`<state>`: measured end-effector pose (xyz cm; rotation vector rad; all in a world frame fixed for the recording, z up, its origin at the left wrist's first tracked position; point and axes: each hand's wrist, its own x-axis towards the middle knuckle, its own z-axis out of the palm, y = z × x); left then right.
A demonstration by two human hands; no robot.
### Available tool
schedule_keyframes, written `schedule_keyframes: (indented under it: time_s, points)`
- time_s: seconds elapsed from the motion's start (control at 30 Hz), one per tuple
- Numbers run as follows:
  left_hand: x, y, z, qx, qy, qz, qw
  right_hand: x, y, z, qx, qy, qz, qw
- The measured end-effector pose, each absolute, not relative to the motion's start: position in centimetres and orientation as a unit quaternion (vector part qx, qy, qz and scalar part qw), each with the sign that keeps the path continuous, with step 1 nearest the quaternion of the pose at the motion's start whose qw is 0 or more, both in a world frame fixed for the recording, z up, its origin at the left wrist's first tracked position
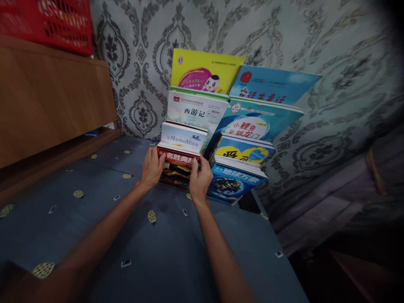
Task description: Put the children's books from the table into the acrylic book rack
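Observation:
Both hands grip the sides of a red-and-dark book (176,170), the front one in the left row of upright books. My left hand (152,168) holds its left edge, thumb on the cover. On the right edge my right hand (200,176) has its thumb on the front; its fingers are partly hidden behind. Behind that book lean a pale book (183,136), a white book (192,110) and a yellow book (202,67). Beside them the right row has a blue globe-cover book (232,185), a blue-and-yellow book (244,149), a teal book (252,120) and a blue book (271,84).
The books stand on a dark blue cloth (126,219) with pineapple prints, against a patterned wall (142,63). A wooden cabinet (57,97) at the left carries a red plastic basket (63,25). A purplish curtain (341,202) hangs at the right, past the cloth's edge.

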<state>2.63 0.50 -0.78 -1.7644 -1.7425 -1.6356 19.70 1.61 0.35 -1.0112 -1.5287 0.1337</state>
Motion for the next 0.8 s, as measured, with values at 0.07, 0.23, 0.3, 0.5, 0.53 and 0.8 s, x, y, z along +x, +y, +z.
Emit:
schedule_keyframes:
  time_s: [0.07, 0.23, 0.3, 0.5, 0.53, 0.8]
  points:
    - [2.64, 0.48, -0.79, -0.59, -0.59, -0.545, 0.077, 19.78, 1.66, 0.38, -0.44, -0.664, 0.056, 0.602]
    - [2.63, 0.49, -0.7, -0.594, -0.597, -0.533, 0.081, 19.94, 1.78, 0.43, -0.438, -0.668, 0.051, 0.599]
    - [2.62, 0.51, -0.65, -0.598, -0.599, -0.525, 0.089, 19.99, 1.82, 0.45, -0.435, -0.67, 0.047, 0.6]
    - [2.58, 0.51, -0.55, -0.601, -0.599, -0.519, 0.103, 20.03, 1.81, 0.48, -0.431, -0.671, 0.04, 0.602]
    - [2.56, 0.52, -0.55, -0.601, -0.598, -0.52, 0.103, 20.03, 1.79, 0.49, -0.432, -0.671, 0.041, 0.601]
    - [2.58, 0.54, -0.54, -0.603, -0.593, -0.524, 0.101, 19.88, 1.78, 0.42, -0.439, -0.671, 0.036, 0.596]
